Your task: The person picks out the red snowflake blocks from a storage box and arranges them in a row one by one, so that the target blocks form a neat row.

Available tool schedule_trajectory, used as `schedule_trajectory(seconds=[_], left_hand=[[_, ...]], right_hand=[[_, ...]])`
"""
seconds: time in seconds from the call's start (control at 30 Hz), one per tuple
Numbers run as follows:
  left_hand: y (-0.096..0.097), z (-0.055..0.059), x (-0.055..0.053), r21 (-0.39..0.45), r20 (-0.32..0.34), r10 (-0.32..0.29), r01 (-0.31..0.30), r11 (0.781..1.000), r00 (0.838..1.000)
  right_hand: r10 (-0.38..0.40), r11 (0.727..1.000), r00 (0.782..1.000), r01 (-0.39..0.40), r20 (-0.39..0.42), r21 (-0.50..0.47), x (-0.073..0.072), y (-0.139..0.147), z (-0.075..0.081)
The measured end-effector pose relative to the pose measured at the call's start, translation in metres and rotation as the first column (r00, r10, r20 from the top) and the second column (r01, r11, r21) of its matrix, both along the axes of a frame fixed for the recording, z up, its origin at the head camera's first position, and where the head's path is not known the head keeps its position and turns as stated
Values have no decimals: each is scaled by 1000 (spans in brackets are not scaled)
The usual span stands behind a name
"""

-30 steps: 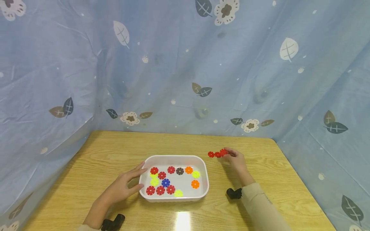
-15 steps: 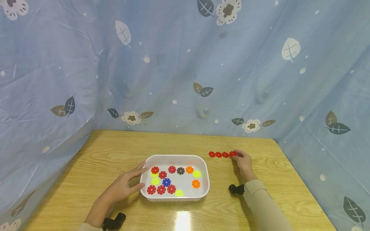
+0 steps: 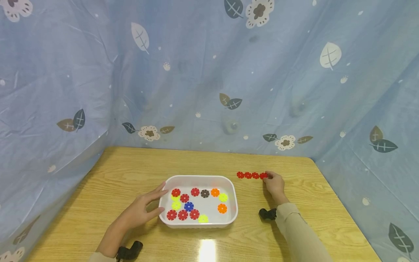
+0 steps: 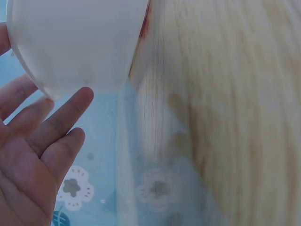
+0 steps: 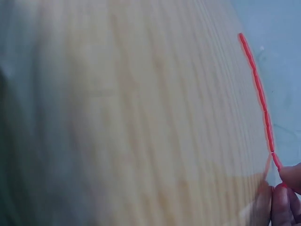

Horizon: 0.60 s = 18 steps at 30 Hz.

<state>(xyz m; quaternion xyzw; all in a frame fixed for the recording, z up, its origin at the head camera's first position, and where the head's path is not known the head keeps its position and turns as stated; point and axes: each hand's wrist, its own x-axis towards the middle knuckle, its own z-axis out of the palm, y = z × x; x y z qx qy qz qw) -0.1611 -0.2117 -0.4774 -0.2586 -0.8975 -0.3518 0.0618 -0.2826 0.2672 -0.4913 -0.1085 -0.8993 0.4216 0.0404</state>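
Observation:
My left hand (image 3: 140, 211) touches the left end of a white plastic tray (image 3: 198, 226), fingers over its rim and thumb at the near left side. In the left wrist view, its relaxed fingers (image 4: 66, 117) lie against the tray's outer wall (image 4: 75, 47). To the right and beyond the tray, several red notched plastic discs (image 3: 247, 175) stand side by side in a straight row. My right hand (image 3: 275, 185) pinches the rightmost red disc (image 3: 263, 175) between thumb and fingertips. Seen edge-on in the right wrist view, the row forms a thin red line (image 5: 260, 92).
Inside the tray lie loose discs: several red, several yellow, two orange, a blue disc (image 3: 188, 206) and a dark brown disc (image 3: 204, 193). A wooden table (image 3: 248, 240) carries everything. A blue patterned curtain (image 3: 196, 80) closes off the back and both sides.
My right hand has moved right with the last red disc, then slightly down, bringing it level with the row's right end. My left hand has stayed at the tray.

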Motion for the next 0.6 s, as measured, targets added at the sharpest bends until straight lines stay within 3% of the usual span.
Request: schedule_trajectory(seconds=[0.2,0.43,0.6], left_hand=[[1,0,0,4,11,0,-1,1000,1000],[2,1,1,-7,7,4,-4,1000,1000],[2,2,3,-12,7,8,-8,1000,1000]], right_hand=[[17,999,1000,-16,-24,35,3,0,0],[-12,998,1000,11,-13,-58,6,2,6],[34,991,999,-38,-30,-127,11,-5,19]])
